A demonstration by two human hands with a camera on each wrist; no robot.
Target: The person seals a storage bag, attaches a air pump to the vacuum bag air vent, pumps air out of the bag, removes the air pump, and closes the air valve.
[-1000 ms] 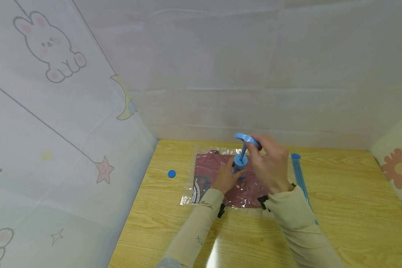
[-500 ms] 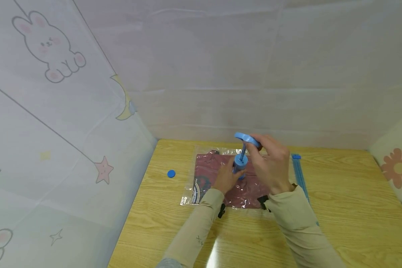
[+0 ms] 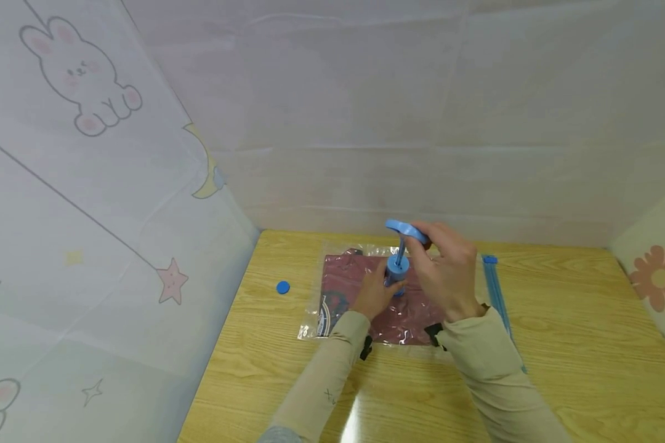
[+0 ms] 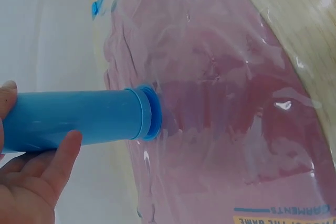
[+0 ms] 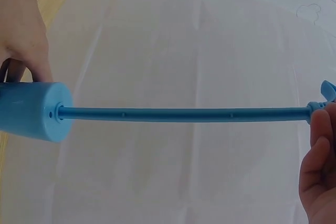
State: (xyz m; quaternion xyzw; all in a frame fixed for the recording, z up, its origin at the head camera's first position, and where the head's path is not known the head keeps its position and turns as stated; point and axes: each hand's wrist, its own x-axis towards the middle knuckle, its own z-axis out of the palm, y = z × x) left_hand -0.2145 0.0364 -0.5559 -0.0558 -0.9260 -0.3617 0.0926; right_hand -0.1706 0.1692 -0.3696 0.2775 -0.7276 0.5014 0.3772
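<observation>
A blue hand pump (image 4: 79, 116) stands with its base on the valve of a clear vacuum storage bag (image 3: 309, 326), which has a folded maroon garment (image 3: 388, 326) inside. My left hand (image 3: 372, 294) grips the pump's barrel, thumb and fingers on either side. Above it, my right hand (image 3: 449, 264) holds the pump's handle (image 3: 407, 230). In the right wrist view the plunger rod (image 5: 184, 114) is drawn far out of the barrel. The plastic lies wrinkled over the garment in the left wrist view.
A small round blue cap (image 3: 282, 287) lies on the wooden table (image 3: 238, 381) left of the bag. Along the bag's right side runs a blue zip seal with a slider (image 3: 490, 259). A pale fabric wall (image 3: 366, 123) rises behind the table.
Both hands keep their hold on the pump. The handle stays raised and has shifted only very slightly to the left.
</observation>
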